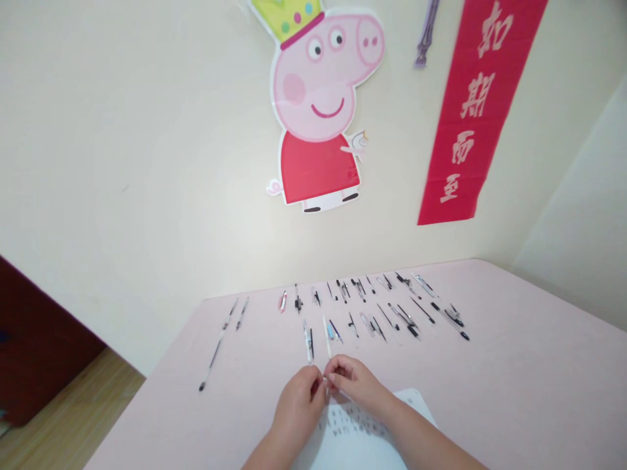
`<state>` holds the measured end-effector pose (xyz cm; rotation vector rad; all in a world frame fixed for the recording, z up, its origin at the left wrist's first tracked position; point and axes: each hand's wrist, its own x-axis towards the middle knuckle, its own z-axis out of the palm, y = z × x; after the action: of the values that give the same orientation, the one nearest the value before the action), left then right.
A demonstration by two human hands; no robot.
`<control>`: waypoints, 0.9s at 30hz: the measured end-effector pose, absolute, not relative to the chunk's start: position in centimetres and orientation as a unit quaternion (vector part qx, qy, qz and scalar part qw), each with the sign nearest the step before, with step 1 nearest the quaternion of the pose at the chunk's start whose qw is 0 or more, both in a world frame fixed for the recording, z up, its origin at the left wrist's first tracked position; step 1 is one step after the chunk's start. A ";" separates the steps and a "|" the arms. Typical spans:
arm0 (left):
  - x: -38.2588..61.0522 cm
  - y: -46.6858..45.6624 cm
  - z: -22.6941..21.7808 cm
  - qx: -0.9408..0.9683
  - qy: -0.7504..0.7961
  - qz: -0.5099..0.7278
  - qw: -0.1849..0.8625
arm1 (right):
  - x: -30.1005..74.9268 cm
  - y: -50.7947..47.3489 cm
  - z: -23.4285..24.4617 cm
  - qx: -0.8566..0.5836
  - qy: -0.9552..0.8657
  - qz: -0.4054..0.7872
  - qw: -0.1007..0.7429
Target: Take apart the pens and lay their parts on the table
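Note:
My left hand (296, 401) and my right hand (353, 381) meet fingertip to fingertip over the pink table (514, 378), just above a white sheet of paper (357, 437) with writing on it. Both pinch a small thin whitish piece (324, 380) between them; what it is I cannot make out. Directly beyond the fingers lie a white pen tube (326, 335) and a dark pen (308, 341). Two rows of several pens and pen parts (386, 303) stretch across the table's far side.
A long black refill (214, 358) and two dark pens (236, 313) lie on the left. The table stands against a cream wall with a cartoon pig cutout (318, 111) and a red banner (473, 111). Wooden floor (63, 424) shows past the left edge.

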<state>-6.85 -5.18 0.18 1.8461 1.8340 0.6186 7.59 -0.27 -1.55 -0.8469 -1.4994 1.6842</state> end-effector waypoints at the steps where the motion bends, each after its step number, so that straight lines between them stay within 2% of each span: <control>1: -7.0 -5.2 0.2 0.672 0.662 0.237 0.233 | 7.5 -0.2 -1.9 -0.330 -0.585 0.649 0.358; 7: -7.1 -5.4 0.1 0.685 0.630 0.272 0.243 | 7.3 0.0 -3.3 -0.318 -0.606 0.643 0.344; 22: -13.4 -3.2 0.9 0.593 0.708 0.361 0.127 | 7.6 -0.4 -2.4 -0.318 -0.713 0.537 0.320; 27: -16.2 -2.2 0.2 0.582 0.725 0.335 0.153 | 7.5 -0.7 -1.9 -0.329 -0.686 0.567 0.316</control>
<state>-16.25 -2.21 0.22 1.6688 2.0789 0.9615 7.49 -0.74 -1.90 -0.8655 -1.8071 1.4929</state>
